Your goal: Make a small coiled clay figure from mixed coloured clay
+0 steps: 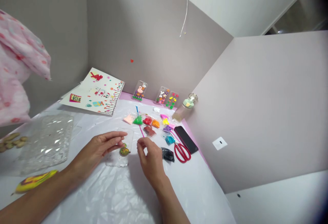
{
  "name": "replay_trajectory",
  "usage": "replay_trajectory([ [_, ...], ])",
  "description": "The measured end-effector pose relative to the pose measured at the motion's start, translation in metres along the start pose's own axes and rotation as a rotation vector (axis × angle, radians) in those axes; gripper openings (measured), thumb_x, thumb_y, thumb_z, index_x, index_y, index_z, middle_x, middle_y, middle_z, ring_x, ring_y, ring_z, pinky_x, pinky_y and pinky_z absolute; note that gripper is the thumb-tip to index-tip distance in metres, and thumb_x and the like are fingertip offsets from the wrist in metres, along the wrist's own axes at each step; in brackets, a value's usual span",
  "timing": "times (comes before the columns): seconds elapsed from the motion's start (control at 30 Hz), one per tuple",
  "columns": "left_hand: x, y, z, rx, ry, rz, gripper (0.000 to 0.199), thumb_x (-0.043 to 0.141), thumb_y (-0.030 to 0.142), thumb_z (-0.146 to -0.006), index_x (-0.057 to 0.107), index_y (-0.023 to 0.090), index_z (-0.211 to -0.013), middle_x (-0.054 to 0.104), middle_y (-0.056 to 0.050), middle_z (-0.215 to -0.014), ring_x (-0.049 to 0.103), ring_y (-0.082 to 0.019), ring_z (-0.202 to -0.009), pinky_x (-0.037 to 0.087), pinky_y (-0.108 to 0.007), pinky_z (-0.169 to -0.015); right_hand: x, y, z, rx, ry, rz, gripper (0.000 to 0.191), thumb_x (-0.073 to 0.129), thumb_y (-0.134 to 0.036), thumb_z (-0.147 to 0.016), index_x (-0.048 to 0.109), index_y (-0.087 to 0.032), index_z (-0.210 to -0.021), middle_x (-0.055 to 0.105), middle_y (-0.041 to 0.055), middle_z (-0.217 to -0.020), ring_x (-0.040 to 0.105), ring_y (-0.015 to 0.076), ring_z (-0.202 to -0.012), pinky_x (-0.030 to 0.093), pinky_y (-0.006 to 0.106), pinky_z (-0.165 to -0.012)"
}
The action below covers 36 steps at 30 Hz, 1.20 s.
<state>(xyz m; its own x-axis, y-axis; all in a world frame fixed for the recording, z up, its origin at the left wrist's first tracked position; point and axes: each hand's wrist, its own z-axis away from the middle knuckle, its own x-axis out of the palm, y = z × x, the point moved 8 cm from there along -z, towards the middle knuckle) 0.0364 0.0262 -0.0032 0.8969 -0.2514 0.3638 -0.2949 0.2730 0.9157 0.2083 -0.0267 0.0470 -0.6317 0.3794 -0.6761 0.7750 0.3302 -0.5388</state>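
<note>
A clear phone case [117, 163] lies on the plastic-covered table, with a small green and yellow clay turtle-like figure [124, 151] on it. My left hand [109, 143] hovers over the case's left side, its fingers stretched out and the thumb apart from them, close to the figure. To the right of the case, my right hand [151, 159] has thumb and forefinger pinched together. Whatever sits between those fingertips is too small to make out. A thin pink stick [141, 131] ends just behind the right hand; whether they touch I cannot tell.
Clay packets [147, 120], red-handled scissors [182, 152], a black phone [186, 139] and a bottle [181, 112] lie or stand to the right. Decorated cases [140, 91] lean at the wall near a drawing [98, 94]. Leftward are a bubbly plastic sheet [48, 142], peanuts [12, 141] and a yellow packet [36, 181].
</note>
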Motion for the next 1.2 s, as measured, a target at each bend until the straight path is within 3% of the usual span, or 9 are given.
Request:
replay_trajectory([
  [0.2,0.001,0.003,-0.001,0.033,-0.015,0.033,0.032,0.089,0.046,-0.070,0.081,0.027,-0.093,0.075,-0.001,-0.105,0.072,-0.022,-0.097,0.058,-0.032,-0.095,0.001,-0.001,0.001,-0.013,-0.013,0.001,0.015,0.050,-0.020,-0.096,0.064,-0.022,-0.094,0.073,0.0033,-0.084,0.068,0.0197,-0.076,0.047,0.028,-0.071],
  [0.3,0.002,0.004,-0.001,0.045,-0.041,0.033,0.026,0.086,0.046,-0.073,0.076,0.024,-0.082,0.070,0.001,-0.085,0.068,-0.017,-0.078,0.061,-0.027,-0.079,0.001,-0.001,0.001,-0.013,-0.018,0.001,0.015,0.050,-0.020,-0.096,0.064,-0.022,-0.094,0.073,0.0036,-0.085,0.068,0.0200,-0.077,0.047,0.028,-0.071],
  [0.43,0.001,0.002,0.000,0.022,-0.049,0.019,0.026,0.082,0.047,-0.077,0.073,0.022,-0.078,0.056,0.005,-0.066,0.050,-0.010,-0.055,0.054,-0.021,-0.055,0.001,-0.001,0.001,-0.009,-0.020,-0.003,0.016,0.049,-0.021,-0.096,0.065,-0.022,-0.094,0.073,0.0039,-0.085,0.068,0.0199,-0.077,0.047,0.028,-0.072],
  [0.5,0.000,0.001,0.000,0.018,-0.035,0.018,0.027,0.084,0.047,-0.075,0.076,0.023,-0.084,0.058,0.005,-0.068,0.052,-0.009,-0.056,0.056,-0.020,-0.059,0.001,-0.001,0.001,-0.009,-0.024,-0.005,0.016,0.049,-0.020,-0.096,0.065,-0.022,-0.094,0.073,0.0036,-0.085,0.068,0.0197,-0.077,0.047,0.028,-0.071],
  [0.67,-0.002,0.000,-0.002,0.029,-0.004,0.027,0.038,0.090,0.049,-0.067,0.082,0.025,-0.096,0.071,0.001,-0.089,0.070,-0.017,-0.087,0.059,-0.026,-0.089,0.001,-0.002,0.001,-0.007,-0.030,0.000,0.016,0.049,-0.020,-0.097,0.065,-0.022,-0.094,0.073,0.0031,-0.084,0.067,0.0193,-0.076,0.047,0.028,-0.071],
  [0.93,-0.008,-0.002,-0.003,0.021,0.057,0.055,0.038,0.092,0.051,-0.062,0.083,0.028,-0.090,0.077,0.000,-0.108,0.071,-0.022,-0.109,0.054,-0.025,-0.100,0.001,-0.002,0.001,-0.020,-0.026,0.004,0.016,0.049,-0.020,-0.096,0.065,-0.022,-0.093,0.072,0.0029,-0.083,0.067,0.0191,-0.075,0.047,0.028,-0.071],
  [1.07,-0.009,-0.005,-0.004,0.013,0.043,0.043,0.034,0.092,0.045,-0.066,0.082,0.028,-0.094,0.076,0.000,-0.106,0.071,-0.020,-0.109,0.053,-0.024,-0.100,0.001,-0.003,0.001,-0.026,-0.021,0.009,0.016,0.049,-0.020,-0.096,0.065,-0.022,-0.095,0.073,0.0032,-0.084,0.067,0.0192,-0.076,0.046,0.027,-0.071],
  [1.2,-0.008,-0.004,-0.006,0.031,0.032,0.047,0.032,0.092,0.044,-0.069,0.079,0.027,-0.093,0.072,0.002,-0.098,0.072,-0.017,-0.095,0.056,-0.027,-0.097,0.001,-0.003,0.001,-0.033,-0.014,0.017,0.017,0.049,-0.019,-0.096,0.065,-0.021,-0.094,0.073,0.0032,-0.083,0.067,0.0195,-0.075,0.046,0.028,-0.071],
])
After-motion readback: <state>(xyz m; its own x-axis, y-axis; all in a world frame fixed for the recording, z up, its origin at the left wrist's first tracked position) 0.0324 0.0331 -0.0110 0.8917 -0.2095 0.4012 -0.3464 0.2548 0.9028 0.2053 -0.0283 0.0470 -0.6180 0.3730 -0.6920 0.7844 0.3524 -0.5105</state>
